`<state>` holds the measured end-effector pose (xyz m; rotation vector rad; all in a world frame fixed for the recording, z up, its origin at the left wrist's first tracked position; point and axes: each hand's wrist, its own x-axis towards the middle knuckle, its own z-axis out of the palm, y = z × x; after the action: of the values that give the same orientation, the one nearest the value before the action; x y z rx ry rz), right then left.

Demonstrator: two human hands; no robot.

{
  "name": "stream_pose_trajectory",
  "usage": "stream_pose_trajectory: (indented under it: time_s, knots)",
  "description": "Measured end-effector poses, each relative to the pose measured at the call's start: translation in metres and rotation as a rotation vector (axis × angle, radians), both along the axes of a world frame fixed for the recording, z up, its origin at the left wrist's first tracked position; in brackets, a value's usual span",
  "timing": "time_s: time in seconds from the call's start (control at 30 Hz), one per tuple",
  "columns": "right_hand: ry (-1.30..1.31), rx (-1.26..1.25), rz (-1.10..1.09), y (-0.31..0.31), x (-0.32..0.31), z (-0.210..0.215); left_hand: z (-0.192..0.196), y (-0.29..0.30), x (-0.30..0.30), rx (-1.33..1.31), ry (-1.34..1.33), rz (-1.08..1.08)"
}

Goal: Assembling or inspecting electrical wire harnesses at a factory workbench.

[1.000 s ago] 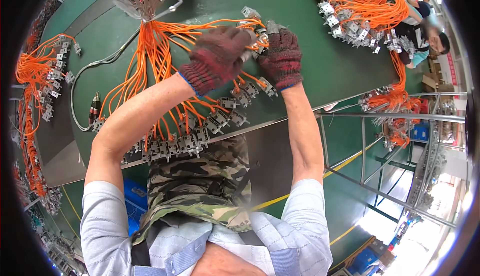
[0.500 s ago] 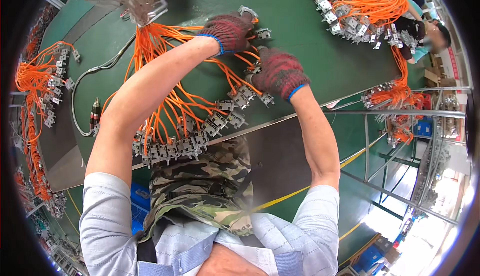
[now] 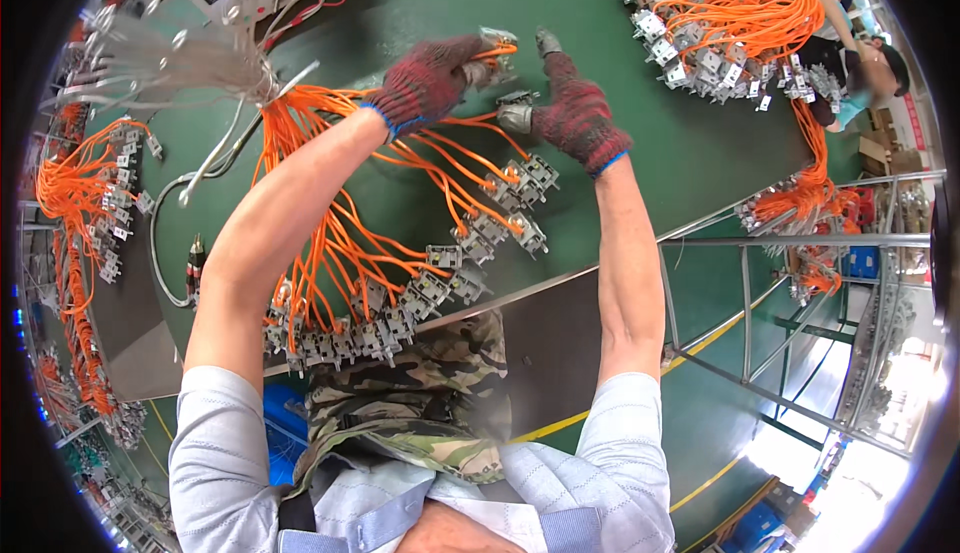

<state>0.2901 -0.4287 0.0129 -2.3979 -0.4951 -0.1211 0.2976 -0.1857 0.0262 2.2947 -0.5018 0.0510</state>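
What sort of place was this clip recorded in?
Most likely a factory assembly station for wiring. Bundles of orange wires ending in small metal connector modules fan across a green worktable, with more bundles nearby. Both gloved hands, left hand and right hand, handle modules.

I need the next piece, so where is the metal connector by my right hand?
In the head view, the metal connector lies on the green table, upper middle, against the right hand and just below the left hand.

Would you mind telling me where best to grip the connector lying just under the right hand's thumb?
Probably by the metal connector's two long sides, from above: it lies flat on the green table, and its orange wire trails off to the left.
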Motion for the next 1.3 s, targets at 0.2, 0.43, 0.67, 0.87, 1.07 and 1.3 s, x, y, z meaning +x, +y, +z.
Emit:
stream_pose_trajectory:
  time_s: [0.2,0.43,0.67,0.87,1.07,1.3]
  knots:
    - [-0.187,0.012,0.155,0.032,0.032,0.001,-0.013,0.004,-0.01,-0.177,-0.02,-0.053]
    - [-0.035,-0.174,0.203,0.034,0.042,0.043,0.007,-0.003,-0.016,-0.472,0.264,0.04]
    - [0.018,-1.153,0.278,0.062,0.058,0.068,0.0,-0.019,-0.012,0.042,0.262,0.15]
    - [0.426,-0.14,0.271,-0.008,0.051,0.041,-0.024,-0.005,-0.016,-0.024,0.063,0.052]
    - [0.024,-0.235,0.207,-0.015,0.014,0.004,-0.001,-0.033,-0.034,0.233,0.031,-0.011]
    - [0.117,-0.294,0.239,0.007,0.012,0.028,-0.028,-0.023,-0.027,0.134,-0.081,-0.064]
